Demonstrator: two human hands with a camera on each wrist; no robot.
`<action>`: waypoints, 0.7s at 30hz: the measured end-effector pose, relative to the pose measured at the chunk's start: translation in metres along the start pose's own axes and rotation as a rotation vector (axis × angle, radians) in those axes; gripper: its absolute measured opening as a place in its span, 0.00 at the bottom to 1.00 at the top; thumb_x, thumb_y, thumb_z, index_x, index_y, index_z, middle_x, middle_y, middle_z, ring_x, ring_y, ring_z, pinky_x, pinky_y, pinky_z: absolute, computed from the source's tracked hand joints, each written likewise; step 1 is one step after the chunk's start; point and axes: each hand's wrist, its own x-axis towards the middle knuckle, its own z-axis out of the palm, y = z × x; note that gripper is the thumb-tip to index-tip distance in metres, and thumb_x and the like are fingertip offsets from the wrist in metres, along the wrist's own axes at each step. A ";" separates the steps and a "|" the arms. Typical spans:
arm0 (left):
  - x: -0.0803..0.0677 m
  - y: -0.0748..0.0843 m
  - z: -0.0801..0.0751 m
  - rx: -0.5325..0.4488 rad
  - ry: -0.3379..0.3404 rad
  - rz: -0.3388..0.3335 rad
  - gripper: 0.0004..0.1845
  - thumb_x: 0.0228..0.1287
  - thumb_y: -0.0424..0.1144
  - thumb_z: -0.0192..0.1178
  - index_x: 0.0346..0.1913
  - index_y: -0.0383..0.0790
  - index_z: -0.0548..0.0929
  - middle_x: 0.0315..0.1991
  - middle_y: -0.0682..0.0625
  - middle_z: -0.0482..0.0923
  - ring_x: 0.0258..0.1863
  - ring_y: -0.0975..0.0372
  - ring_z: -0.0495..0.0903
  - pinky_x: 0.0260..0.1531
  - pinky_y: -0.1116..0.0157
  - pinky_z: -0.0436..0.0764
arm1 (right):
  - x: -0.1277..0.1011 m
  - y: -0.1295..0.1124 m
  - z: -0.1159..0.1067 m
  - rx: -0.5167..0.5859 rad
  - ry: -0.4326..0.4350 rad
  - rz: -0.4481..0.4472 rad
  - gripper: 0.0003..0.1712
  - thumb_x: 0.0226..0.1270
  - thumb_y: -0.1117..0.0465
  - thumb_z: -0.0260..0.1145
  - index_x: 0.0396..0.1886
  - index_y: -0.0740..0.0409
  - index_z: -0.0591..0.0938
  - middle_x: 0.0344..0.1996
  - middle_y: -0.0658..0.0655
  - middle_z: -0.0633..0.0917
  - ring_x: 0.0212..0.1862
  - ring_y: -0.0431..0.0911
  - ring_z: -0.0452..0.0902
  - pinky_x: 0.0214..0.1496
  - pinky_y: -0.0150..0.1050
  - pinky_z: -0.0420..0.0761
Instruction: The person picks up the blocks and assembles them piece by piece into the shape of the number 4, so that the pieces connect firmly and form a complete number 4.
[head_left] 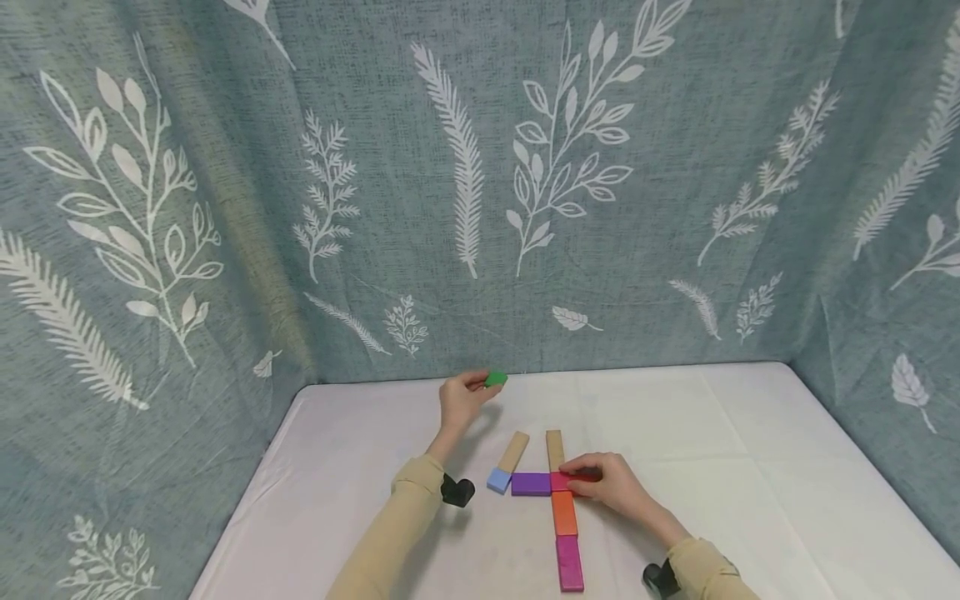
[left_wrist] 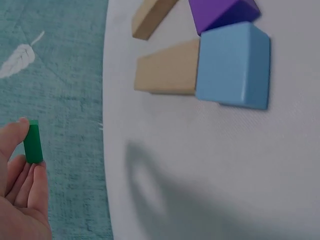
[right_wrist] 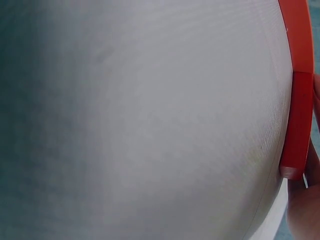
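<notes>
Over the far edge of the table, my left hand (head_left: pixel 461 403) pinches a small green block (head_left: pixel 496 379) between thumb and fingertips; the left wrist view shows this green block (left_wrist: pixel 33 143) held off the table. My right hand (head_left: pixel 617 485) holds a red block (right_wrist: pixel 298 122), its thumb and fingers on either side of it, at the right of a cross-shaped layout. Around the red centre of that layout lie a purple block (head_left: pixel 531 484) to the left, a tan block (head_left: pixel 554 450) on the far side and an orange block (head_left: pixel 565 513) nearer me. A magenta block (head_left: pixel 570 564) continues the near end.
Left of the cross, a light blue block (head_left: pixel 498 480) touches the purple block's corner. A second tan block (head_left: pixel 514 452) extends from it at a slant. White cloth (head_left: pixel 337 500) covers the table, and a patterned teal curtain (head_left: pixel 360 208) hangs behind and at both sides.
</notes>
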 end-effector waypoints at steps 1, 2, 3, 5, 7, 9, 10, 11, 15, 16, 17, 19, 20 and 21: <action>0.000 0.002 0.000 0.000 -0.004 0.008 0.17 0.51 0.35 0.71 0.46 0.32 0.85 0.44 0.37 0.84 0.43 0.51 0.84 0.41 0.63 0.84 | 0.000 0.000 0.000 0.000 -0.001 -0.001 0.14 0.59 0.59 0.69 0.46 0.54 0.86 0.43 0.54 0.87 0.46 0.45 0.81 0.45 0.28 0.81; -0.001 0.003 0.000 -0.005 -0.007 0.013 0.18 0.52 0.35 0.70 0.46 0.32 0.85 0.44 0.37 0.84 0.43 0.51 0.84 0.42 0.63 0.84 | 0.000 0.000 0.000 0.001 -0.005 -0.001 0.14 0.59 0.59 0.69 0.46 0.54 0.86 0.43 0.54 0.87 0.46 0.45 0.80 0.45 0.28 0.81; -0.001 0.005 0.001 -0.009 -0.009 0.017 0.18 0.51 0.34 0.71 0.46 0.32 0.85 0.44 0.37 0.84 0.43 0.51 0.84 0.42 0.63 0.84 | 0.000 -0.001 0.000 0.002 -0.005 -0.002 0.14 0.59 0.60 0.69 0.46 0.55 0.86 0.43 0.54 0.87 0.46 0.45 0.80 0.45 0.28 0.81; -0.002 0.010 0.001 -0.020 -0.013 0.029 0.18 0.51 0.34 0.71 0.46 0.31 0.85 0.44 0.37 0.84 0.44 0.51 0.84 0.43 0.63 0.84 | 0.000 -0.002 -0.001 0.005 -0.004 -0.003 0.14 0.59 0.60 0.69 0.46 0.55 0.86 0.43 0.55 0.87 0.46 0.45 0.81 0.44 0.28 0.81; -0.003 0.014 0.002 -0.037 -0.020 0.038 0.18 0.51 0.34 0.71 0.46 0.31 0.84 0.44 0.37 0.84 0.44 0.51 0.84 0.44 0.63 0.84 | -0.001 -0.002 -0.001 0.007 -0.002 0.001 0.14 0.59 0.60 0.69 0.45 0.55 0.86 0.43 0.55 0.87 0.46 0.45 0.81 0.44 0.28 0.81; -0.005 0.019 0.003 -0.050 -0.027 0.050 0.18 0.51 0.33 0.71 0.46 0.31 0.84 0.44 0.37 0.84 0.44 0.50 0.84 0.44 0.63 0.84 | -0.001 -0.003 -0.001 0.006 -0.002 0.008 0.14 0.58 0.60 0.69 0.46 0.55 0.86 0.43 0.55 0.87 0.46 0.45 0.81 0.44 0.28 0.81; -0.006 0.021 0.003 -0.052 -0.030 0.060 0.18 0.51 0.34 0.71 0.45 0.30 0.84 0.44 0.36 0.84 0.44 0.50 0.84 0.44 0.63 0.84 | -0.001 -0.003 -0.001 0.007 -0.003 0.009 0.14 0.59 0.60 0.69 0.46 0.55 0.86 0.43 0.55 0.87 0.46 0.46 0.81 0.44 0.27 0.81; -0.006 0.023 0.004 -0.052 -0.034 0.068 0.18 0.51 0.34 0.71 0.45 0.30 0.84 0.43 0.36 0.84 0.44 0.50 0.84 0.44 0.63 0.84 | -0.001 -0.003 -0.001 0.008 -0.003 0.011 0.14 0.59 0.60 0.69 0.46 0.55 0.86 0.43 0.54 0.87 0.46 0.46 0.81 0.44 0.27 0.81; -0.009 0.032 0.007 -0.066 -0.042 0.091 0.17 0.51 0.34 0.71 0.45 0.30 0.85 0.43 0.36 0.84 0.43 0.50 0.84 0.43 0.65 0.84 | 0.000 -0.003 0.000 0.011 -0.008 0.009 0.15 0.59 0.60 0.69 0.46 0.56 0.85 0.43 0.55 0.87 0.46 0.48 0.81 0.44 0.27 0.81; -0.010 0.034 0.007 -0.071 -0.045 0.096 0.17 0.51 0.34 0.71 0.45 0.30 0.85 0.43 0.36 0.84 0.43 0.50 0.84 0.43 0.65 0.84 | 0.000 -0.003 0.000 0.008 -0.007 0.005 0.15 0.59 0.60 0.69 0.46 0.56 0.86 0.43 0.55 0.87 0.46 0.48 0.81 0.44 0.27 0.81; -0.010 0.036 0.008 -0.080 -0.049 0.101 0.17 0.51 0.34 0.71 0.45 0.30 0.85 0.43 0.36 0.84 0.44 0.49 0.84 0.43 0.65 0.84 | 0.000 -0.003 0.000 0.005 -0.005 0.003 0.14 0.59 0.60 0.69 0.46 0.56 0.86 0.43 0.54 0.87 0.46 0.48 0.81 0.44 0.27 0.80; -0.012 0.039 0.010 -0.094 -0.055 0.115 0.17 0.51 0.33 0.71 0.45 0.29 0.84 0.43 0.35 0.84 0.44 0.47 0.84 0.43 0.65 0.84 | 0.000 -0.003 0.000 -0.003 0.000 0.000 0.14 0.58 0.60 0.70 0.45 0.56 0.86 0.42 0.54 0.87 0.46 0.49 0.81 0.45 0.26 0.80; -0.012 0.040 0.010 -0.098 -0.059 0.120 0.17 0.51 0.33 0.71 0.45 0.29 0.84 0.43 0.35 0.84 0.45 0.46 0.83 0.43 0.65 0.84 | 0.000 -0.003 0.001 -0.007 0.002 -0.002 0.14 0.58 0.60 0.70 0.45 0.56 0.86 0.42 0.54 0.87 0.46 0.49 0.81 0.45 0.27 0.79; -0.013 0.041 0.011 -0.100 -0.063 0.121 0.18 0.51 0.33 0.71 0.45 0.30 0.84 0.43 0.35 0.84 0.45 0.46 0.83 0.43 0.65 0.84 | 0.000 -0.003 0.001 -0.010 0.004 -0.003 0.14 0.58 0.60 0.70 0.45 0.56 0.86 0.42 0.54 0.87 0.46 0.49 0.81 0.45 0.26 0.79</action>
